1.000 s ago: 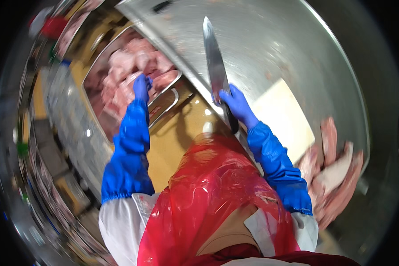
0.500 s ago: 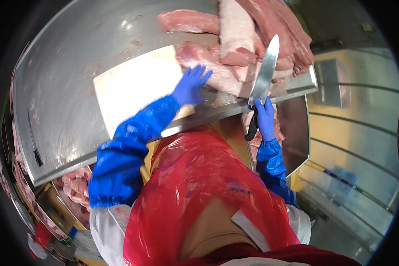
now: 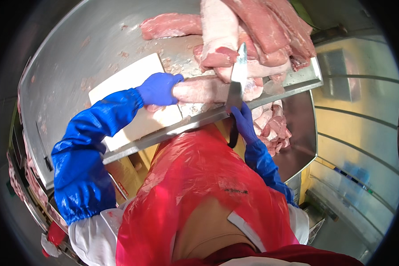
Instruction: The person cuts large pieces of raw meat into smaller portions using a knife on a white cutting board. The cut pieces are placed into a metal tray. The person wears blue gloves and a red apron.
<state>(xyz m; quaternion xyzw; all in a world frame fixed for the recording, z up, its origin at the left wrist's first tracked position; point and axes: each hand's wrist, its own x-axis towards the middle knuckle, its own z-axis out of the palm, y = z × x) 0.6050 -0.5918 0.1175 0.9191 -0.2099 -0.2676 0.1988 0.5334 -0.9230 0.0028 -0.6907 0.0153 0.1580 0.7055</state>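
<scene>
My left hand, in a blue glove, is closed round the left end of a long piece of pale pink meat. That piece lies partly over the right side of a white cutting board on the metal table. In my right hand is a large knife with a black handle, its blade pointing away from me across the right part of the meat. Whether the edge has entered the meat, I cannot tell. Beyond the blade is a pile of large meat slabs.
A separate strip of meat lies at the back of the metal table. On the table's left is a thin dark-handled tool. Below the front edge at right stands a metal tub holding meat pieces.
My left hand has gone from resting spread near the board to gripping the meat, which has come leftward onto the board. The knife has moved left, over the meat.
</scene>
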